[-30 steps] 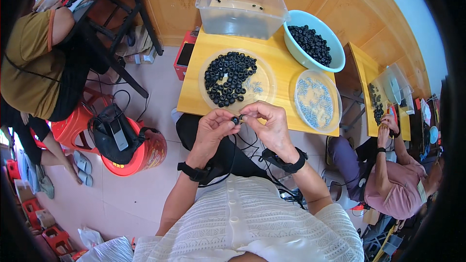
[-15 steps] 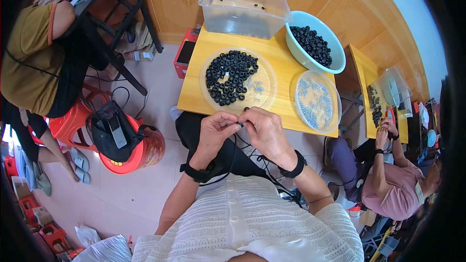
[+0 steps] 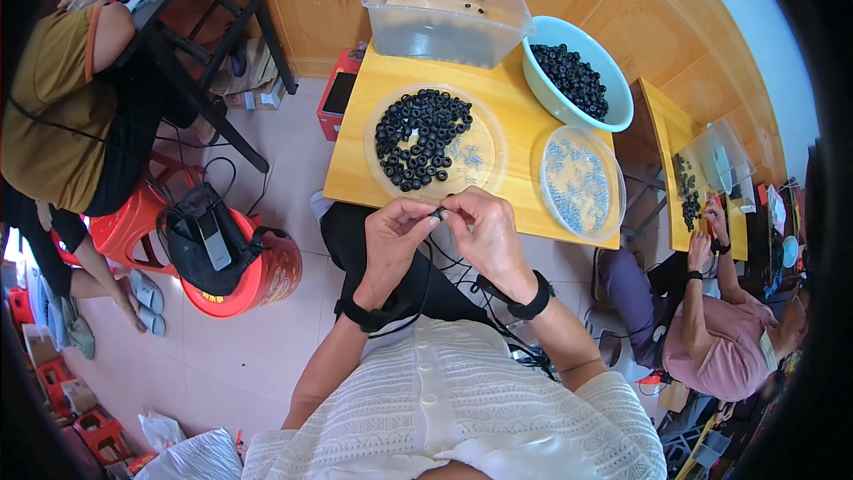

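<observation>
Just off the near edge of the yellow table, my left hand [image 3: 391,238] and my right hand [image 3: 487,229] meet fingertip to fingertip. Both pinch a small black ring-shaped part [image 3: 438,213], mostly hidden by the fingers. Another dark bit shows by the right fingertips. Beyond them, on a round clear tray [image 3: 496,156], lies a heap of black ring-shaped parts [image 3: 426,120], with some tiny silvery-blue pieces [image 3: 466,158] at its right. More such tiny pieces are spread over a second round clear tray [image 3: 613,227] to the right.
A clear plastic bin [image 3: 444,22] stands at the table's back, beside a light-blue basin [image 3: 569,114] of black parts. The yellow table [image 3: 355,160] ends at my knees. Left are a red bucket [image 3: 280,271] and black bag [image 3: 191,253]. A co-worker [image 3: 711,338] sits right; another person sits left.
My hands stay together at nearly the same spot, with the right fingers shifting slightly around the small black part. At the right, the co-worker's hands have moved toward the black parts on their table.
</observation>
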`<state>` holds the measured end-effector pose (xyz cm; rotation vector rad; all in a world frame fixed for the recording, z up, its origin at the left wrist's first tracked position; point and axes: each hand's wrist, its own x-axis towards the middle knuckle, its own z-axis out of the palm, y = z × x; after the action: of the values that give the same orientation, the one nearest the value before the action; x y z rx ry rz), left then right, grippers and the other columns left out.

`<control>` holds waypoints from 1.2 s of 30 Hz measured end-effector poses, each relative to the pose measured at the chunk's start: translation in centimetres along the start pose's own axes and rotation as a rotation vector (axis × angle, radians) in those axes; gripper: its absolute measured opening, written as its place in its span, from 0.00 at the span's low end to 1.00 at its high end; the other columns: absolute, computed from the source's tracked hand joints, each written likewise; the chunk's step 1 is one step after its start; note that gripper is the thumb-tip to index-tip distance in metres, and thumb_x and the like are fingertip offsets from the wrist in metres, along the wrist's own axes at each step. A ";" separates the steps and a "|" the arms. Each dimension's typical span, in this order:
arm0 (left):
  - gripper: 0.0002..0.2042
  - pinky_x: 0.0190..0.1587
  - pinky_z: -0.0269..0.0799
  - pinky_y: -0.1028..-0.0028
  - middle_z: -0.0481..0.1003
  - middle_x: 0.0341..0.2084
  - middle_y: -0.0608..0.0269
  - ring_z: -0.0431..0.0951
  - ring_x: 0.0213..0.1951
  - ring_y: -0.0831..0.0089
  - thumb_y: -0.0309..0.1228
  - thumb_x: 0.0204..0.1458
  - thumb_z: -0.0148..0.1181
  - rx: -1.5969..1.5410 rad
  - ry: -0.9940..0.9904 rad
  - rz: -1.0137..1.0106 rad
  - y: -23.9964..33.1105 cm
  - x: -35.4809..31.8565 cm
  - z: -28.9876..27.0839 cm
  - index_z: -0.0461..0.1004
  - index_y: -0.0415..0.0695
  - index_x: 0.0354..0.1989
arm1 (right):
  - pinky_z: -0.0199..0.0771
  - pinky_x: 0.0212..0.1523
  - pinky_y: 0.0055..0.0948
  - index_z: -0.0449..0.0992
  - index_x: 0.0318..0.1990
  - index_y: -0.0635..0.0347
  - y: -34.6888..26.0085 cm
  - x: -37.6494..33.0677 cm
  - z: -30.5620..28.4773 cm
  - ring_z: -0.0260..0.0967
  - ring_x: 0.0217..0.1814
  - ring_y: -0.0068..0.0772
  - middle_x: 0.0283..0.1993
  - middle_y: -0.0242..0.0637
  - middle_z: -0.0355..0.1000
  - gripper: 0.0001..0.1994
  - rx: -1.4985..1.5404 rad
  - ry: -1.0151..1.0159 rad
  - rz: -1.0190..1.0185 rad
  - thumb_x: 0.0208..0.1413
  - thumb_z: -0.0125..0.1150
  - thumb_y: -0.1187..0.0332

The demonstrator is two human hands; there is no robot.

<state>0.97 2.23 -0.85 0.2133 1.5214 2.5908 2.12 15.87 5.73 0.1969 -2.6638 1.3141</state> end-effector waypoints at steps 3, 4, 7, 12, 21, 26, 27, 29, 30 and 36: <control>0.07 0.41 0.71 0.81 0.76 0.32 0.61 0.75 0.35 0.79 0.15 0.45 0.58 0.019 0.039 0.022 -0.2 -0.1 0.4 0.73 0.34 0.34 | 0.68 0.28 0.39 0.71 0.30 0.68 -0.4 -0.4 0.6 0.68 0.28 0.52 0.28 0.48 0.67 0.05 -0.100 0.086 -0.109 0.43 0.54 0.82; 0.07 0.41 0.71 0.81 0.76 0.32 0.61 0.75 0.34 0.79 0.15 0.45 0.58 0.023 0.057 0.025 -0.3 -0.1 0.5 0.74 0.34 0.34 | 0.68 0.28 0.37 0.71 0.31 0.68 -0.5 -0.5 0.8 0.68 0.28 0.51 0.27 0.48 0.67 0.06 -0.111 0.098 -0.112 0.43 0.54 0.83; 0.07 0.40 0.71 0.81 0.76 0.31 0.61 0.75 0.34 0.79 0.14 0.45 0.58 0.022 0.115 0.035 -0.7 -0.2 0.8 0.74 0.34 0.33 | 0.68 0.28 0.33 0.71 0.33 0.69 -0.4 -0.8 1.2 0.69 0.26 0.48 0.27 0.47 0.66 0.08 -0.135 0.114 -0.118 0.42 0.55 0.84; 0.07 0.40 0.71 0.81 0.76 0.31 0.60 0.76 0.33 0.79 0.14 0.45 0.58 0.003 0.164 0.011 -1.5 -0.5 0.7 0.75 0.34 0.33 | 0.68 0.28 0.38 0.69 0.32 0.67 0.9 -1.1 1.7 0.68 0.28 0.50 0.28 0.46 0.65 0.07 -0.042 0.066 -0.075 0.43 0.55 0.82; 0.07 0.39 0.72 0.80 0.76 0.31 0.58 0.76 0.33 0.77 0.14 0.44 0.59 -0.019 0.063 -0.093 -0.8 -0.1 -0.1 0.75 0.34 0.32 | 0.68 0.27 0.35 0.69 0.31 0.67 1.3 -0.9 0.4 0.69 0.28 0.44 0.27 0.45 0.65 0.08 0.099 -0.085 -0.008 0.40 0.58 0.82; 0.07 0.39 0.72 0.80 0.76 0.30 0.60 0.76 0.32 0.78 0.15 0.44 0.59 -0.042 0.165 -0.070 -1.2 -0.5 1.0 0.75 0.35 0.32 | 0.68 0.28 0.39 0.68 0.34 0.66 1.7 -1.3 1.7 0.67 0.29 0.50 0.28 0.46 0.64 0.11 -0.048 0.065 -0.104 0.39 0.58 0.82; 0.07 0.38 0.72 0.81 0.76 0.30 0.60 0.75 0.32 0.78 0.15 0.44 0.59 -0.045 0.176 -0.055 -1.2 -0.5 1.1 0.75 0.35 0.32 | 0.67 0.29 0.39 0.68 0.34 0.66 2.0 -1.4 1.8 0.67 0.30 0.51 0.29 0.46 0.63 0.11 -0.054 0.067 -0.103 0.39 0.58 0.81; 0.06 0.37 0.72 0.82 0.76 0.30 0.61 0.75 0.31 0.80 0.14 0.45 0.58 -0.040 0.212 -0.048 -1.3 -0.5 1.0 0.75 0.34 0.32 | 0.67 0.30 0.40 0.68 0.34 0.66 2.1 -1.2 2.0 0.66 0.31 0.51 0.29 0.46 0.63 0.11 -0.091 0.055 -0.130 0.39 0.58 0.81; 0.06 0.37 0.71 0.82 0.76 0.29 0.61 0.75 0.31 0.80 0.14 0.45 0.58 -0.039 0.230 -0.044 -1.4 -0.5 1.0 0.75 0.34 0.32 | 0.67 0.30 0.40 0.68 0.34 0.66 2.1 -1.0 2.0 0.66 0.32 0.51 0.29 0.46 0.63 0.11 -0.110 0.049 -0.145 0.39 0.58 0.80; 0.06 0.37 0.71 0.82 0.76 0.30 0.61 0.75 0.31 0.80 0.13 0.45 0.57 -0.006 0.271 -0.061 -1.7 -0.7 1.0 0.75 0.35 0.31 | 0.66 0.31 0.41 0.67 0.33 0.66 2.2 -1.0 2.1 0.66 0.32 0.51 0.30 0.46 0.63 0.11 -0.180 0.010 -0.178 0.39 0.59 0.79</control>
<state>1.93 3.73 -1.89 -0.1907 1.5721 2.6611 2.55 15.59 2.61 0.3917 -2.6654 1.0146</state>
